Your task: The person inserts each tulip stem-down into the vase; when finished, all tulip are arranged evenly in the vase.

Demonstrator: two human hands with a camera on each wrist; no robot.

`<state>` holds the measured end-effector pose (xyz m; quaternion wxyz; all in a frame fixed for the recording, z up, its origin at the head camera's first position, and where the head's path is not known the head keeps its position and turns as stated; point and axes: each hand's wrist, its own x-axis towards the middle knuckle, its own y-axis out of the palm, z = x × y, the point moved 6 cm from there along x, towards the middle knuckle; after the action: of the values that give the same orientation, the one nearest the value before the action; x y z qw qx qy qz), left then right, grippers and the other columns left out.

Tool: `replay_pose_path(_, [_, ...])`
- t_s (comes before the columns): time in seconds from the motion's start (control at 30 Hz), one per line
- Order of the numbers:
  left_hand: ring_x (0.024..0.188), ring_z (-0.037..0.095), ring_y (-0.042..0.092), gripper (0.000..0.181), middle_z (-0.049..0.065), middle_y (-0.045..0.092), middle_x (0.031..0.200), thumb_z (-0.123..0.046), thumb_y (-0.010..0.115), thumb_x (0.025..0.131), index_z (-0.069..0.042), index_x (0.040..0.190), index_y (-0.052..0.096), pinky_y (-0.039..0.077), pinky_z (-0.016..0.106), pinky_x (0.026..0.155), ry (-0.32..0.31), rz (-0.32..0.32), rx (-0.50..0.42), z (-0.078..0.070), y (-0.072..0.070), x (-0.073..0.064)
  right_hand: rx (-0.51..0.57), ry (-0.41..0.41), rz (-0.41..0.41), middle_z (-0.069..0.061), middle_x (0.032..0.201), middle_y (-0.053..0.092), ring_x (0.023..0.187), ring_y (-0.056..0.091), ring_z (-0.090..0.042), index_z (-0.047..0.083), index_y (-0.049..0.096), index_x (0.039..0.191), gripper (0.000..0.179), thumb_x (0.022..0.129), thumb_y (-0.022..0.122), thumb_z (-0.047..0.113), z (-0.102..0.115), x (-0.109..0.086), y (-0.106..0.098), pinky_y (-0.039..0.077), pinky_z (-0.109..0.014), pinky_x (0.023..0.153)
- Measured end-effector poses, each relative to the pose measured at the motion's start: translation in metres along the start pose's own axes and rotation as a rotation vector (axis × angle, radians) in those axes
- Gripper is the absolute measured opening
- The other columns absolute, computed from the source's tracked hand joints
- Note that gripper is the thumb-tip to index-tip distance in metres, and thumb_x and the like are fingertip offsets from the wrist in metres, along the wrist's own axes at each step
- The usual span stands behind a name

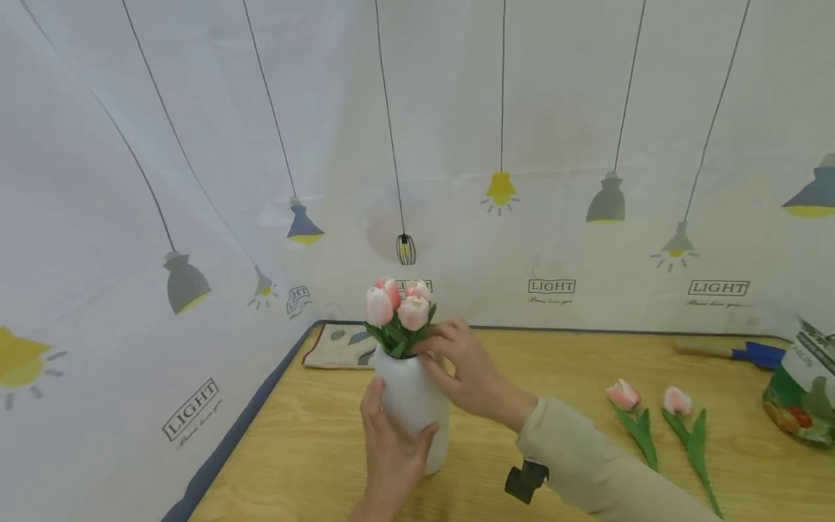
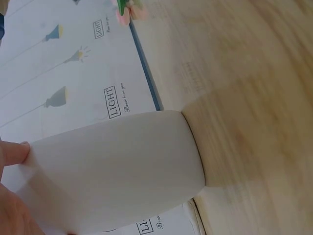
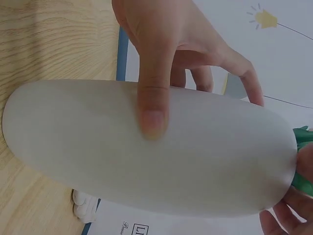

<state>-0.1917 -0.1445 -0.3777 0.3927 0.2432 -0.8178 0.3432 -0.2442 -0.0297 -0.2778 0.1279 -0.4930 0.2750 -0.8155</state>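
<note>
A white vase [image 1: 417, 399] stands on the wooden table, with several pink-and-white tulips [image 1: 414, 313] in its mouth. My left hand [image 1: 391, 453] grips the vase around its side; in the right wrist view the left thumb [image 3: 154, 112] lies along the white wall. At the rim, my right hand [image 1: 472, 377] pinches at the green leaves and stem of a tulip, its fingertips close against the vase mouth. The exact grip is partly hidden by the leaves. In the left wrist view the vase body [image 2: 117, 166] fills the middle.
Two loose tulips [image 1: 696, 442] lie on the table to the right. Beyond them are a blue trowel with a wooden handle [image 1: 704, 349] and a green-and-white bag [image 1: 802, 384]. A folded cloth [image 1: 339, 348] lies behind the vase. A lamp-printed sheet [image 1: 561, 239] hangs along the back and left.
</note>
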Motion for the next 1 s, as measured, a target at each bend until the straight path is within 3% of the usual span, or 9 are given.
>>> replay_pose_path(0.23, [0.114, 0.036, 0.037, 0.103, 0.023, 0.029, 0.130, -0.011, 0.082, 0.055, -0.002, 0.135, 0.017, 0.043, 0.053, 0.083, -0.057, 0.012, -0.027, 0.002, 0.004, -0.003, -0.013, 0.060, -0.057, -0.006, 0.109, 0.057, 0.102, 0.049, -0.019, 0.010, 0.064, 0.096, 0.014, 0.082, 0.059, 0.010, -0.011, -0.021, -0.023, 0.047, -0.034, 0.080])
replay_pose_path(0.4, [0.113, 0.036, 0.039, 0.105, 0.021, 0.032, 0.128, -0.006, 0.083, 0.051, -0.005, 0.134, 0.019, 0.042, 0.054, 0.085, -0.116, -0.017, -0.027, 0.008, -0.001, -0.012, -0.101, 0.135, -0.058, -0.005, 0.105, 0.056, 0.098, 0.048, -0.017, 0.010, 0.063, 0.095, 0.017, 0.080, 0.061, 0.005, -0.042, -0.054, -0.053, 0.047, -0.029, 0.072])
replay_pose_path(0.5, [0.114, 0.038, 0.038, 0.104, 0.022, 0.031, 0.129, -0.006, 0.083, 0.052, -0.004, 0.134, 0.019, 0.041, 0.056, 0.086, -0.125, -0.016, -0.037, 0.010, -0.004, -0.015, -0.198, 0.259, 0.020, -0.005, 0.100, 0.057, 0.091, 0.050, -0.017, 0.010, 0.063, 0.095, 0.017, 0.079, 0.061, 0.004, -0.077, -0.083, -0.076, 0.048, -0.030, 0.067])
replay_pose_path(0.6, [0.115, 0.038, 0.037, 0.103, 0.023, 0.030, 0.129, -0.007, 0.082, 0.054, -0.003, 0.135, 0.018, 0.040, 0.056, 0.088, -0.119, -0.010, -0.036, 0.011, -0.006, -0.014, -0.271, 0.437, 0.182, -0.009, 0.095, 0.058, 0.084, 0.053, -0.019, 0.008, 0.063, 0.094, 0.014, 0.080, 0.060, 0.006, -0.116, -0.116, -0.097, 0.049, -0.033, 0.064])
replay_pose_path(0.7, [0.115, 0.039, 0.036, 0.103, 0.023, 0.029, 0.130, -0.007, 0.081, 0.055, -0.003, 0.135, 0.017, 0.039, 0.057, 0.087, -0.112, -0.010, -0.036, 0.011, -0.006, -0.011, -0.274, 0.588, 0.373, -0.013, 0.092, 0.060, 0.079, 0.055, -0.023, 0.004, 0.063, 0.092, 0.014, 0.079, 0.062, 0.009, -0.148, -0.153, -0.109, 0.048, -0.034, 0.061])
replay_pose_path(0.77, [0.115, 0.039, 0.036, 0.103, 0.024, 0.029, 0.130, -0.006, 0.081, 0.055, -0.003, 0.135, 0.017, 0.039, 0.058, 0.087, -0.104, -0.008, -0.049, 0.011, -0.005, -0.008, -0.232, 0.666, 0.470, -0.010, 0.080, 0.059, 0.067, 0.053, -0.017, 0.000, 0.062, 0.094, 0.019, 0.078, 0.062, 0.010, -0.163, -0.179, -0.113, 0.044, -0.027, 0.053])
replay_pose_path(0.87, [0.115, 0.040, 0.036, 0.102, 0.024, 0.028, 0.131, -0.005, 0.081, 0.055, -0.003, 0.135, 0.017, 0.039, 0.059, 0.087, -0.095, 0.004, -0.075, 0.010, -0.002, -0.005, -0.165, 0.760, 0.529, -0.002, 0.062, 0.050, 0.050, 0.042, -0.008, -0.004, 0.059, 0.099, 0.026, 0.075, 0.062, 0.005, -0.176, -0.212, -0.115, 0.035, -0.017, 0.043])
replay_pose_path(0.93, [0.115, 0.040, 0.035, 0.101, 0.024, 0.028, 0.131, -0.006, 0.080, 0.056, -0.003, 0.135, 0.017, 0.038, 0.059, 0.088, -0.080, 0.007, -0.088, 0.008, 0.001, -0.003, -0.113, 0.819, 0.520, 0.001, 0.059, 0.044, 0.046, 0.034, -0.005, -0.006, 0.057, 0.102, 0.031, 0.072, 0.060, 0.002, -0.181, -0.230, -0.113, 0.029, -0.014, 0.041])
replay_pose_path(1.0, [0.115, 0.040, 0.036, 0.101, 0.024, 0.028, 0.130, -0.007, 0.080, 0.056, -0.002, 0.135, 0.017, 0.039, 0.060, 0.087, -0.061, 0.003, -0.091, 0.005, 0.004, -0.002, -0.120, 0.860, 0.495, 0.001, 0.061, 0.045, 0.049, 0.037, -0.006, -0.003, 0.057, 0.103, 0.034, 0.069, 0.058, -0.001, -0.184, -0.242, -0.111, 0.031, -0.015, 0.043])
